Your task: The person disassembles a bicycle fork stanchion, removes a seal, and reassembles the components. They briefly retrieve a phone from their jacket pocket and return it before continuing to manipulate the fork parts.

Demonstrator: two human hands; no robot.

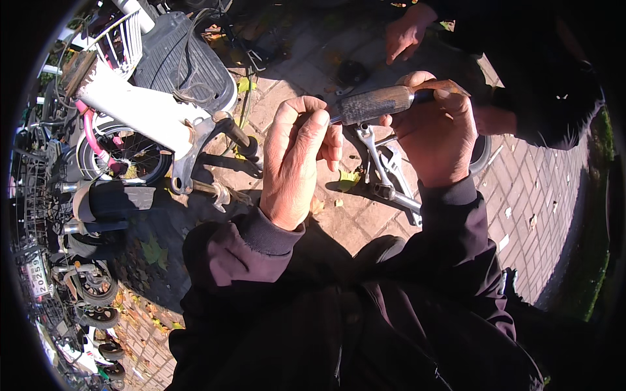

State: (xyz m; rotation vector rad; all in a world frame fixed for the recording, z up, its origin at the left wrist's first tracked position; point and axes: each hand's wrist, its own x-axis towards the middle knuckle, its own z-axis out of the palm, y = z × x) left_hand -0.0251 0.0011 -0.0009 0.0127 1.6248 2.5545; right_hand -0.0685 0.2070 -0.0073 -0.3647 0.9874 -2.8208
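A dark grey ribbed cylinder (pixel 377 106) with a metal collar at its right end lies across between my two hands; its exact kind I cannot make out. My right hand (pixel 435 140) grips its right end, where an orange-brown piece (pixel 450 86) sticks out past the thumb. A thin shiny rod (pixel 336 119) comes from the cylinder's left end toward my left hand (pixel 293 159). The thumb and fingers of that hand are closed at the rod's end, which they hide. Below the cylinder, wrenches (pixel 373 153) lie on the paving.
At the left stands a scooter's white front section (pixel 137 107) with a bare metal fork arm (pixel 194 153). Behind it are a grey ribbed footboard (pixel 179 62) and a small spoked wheel (pixel 88 156). Another person's hand (pixel 405 34) reaches in at the top. Parked scooters (pixel 91 287) line the left.
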